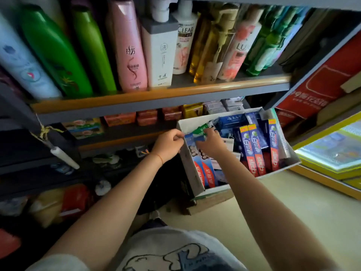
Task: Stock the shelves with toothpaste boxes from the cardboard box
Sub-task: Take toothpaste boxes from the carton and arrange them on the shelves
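Both hands — left hand (pixel 169 145), right hand (pixel 210 141) — grip toothpaste boxes (pixel 197 153) inside cardboard box (pixel 190 169).

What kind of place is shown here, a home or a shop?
Most likely a small shop. Many different shampoo bottles stand in a row on a shelf, soap packs fill the shelf below, and a cardboard box holds many toothpaste boxes.

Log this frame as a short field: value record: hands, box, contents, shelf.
left hand: pinches the top end of a blue and red toothpaste box at the carton's left wall
right hand: grips a green toothpaste box inside the carton
cardboard box: open-topped, on the floor beside the shelves
contents: many toothpaste boxes, mostly blue, several on end
upper shelf: shampoo bottles in a row
stage: picking, nothing shelved from this grasp yet
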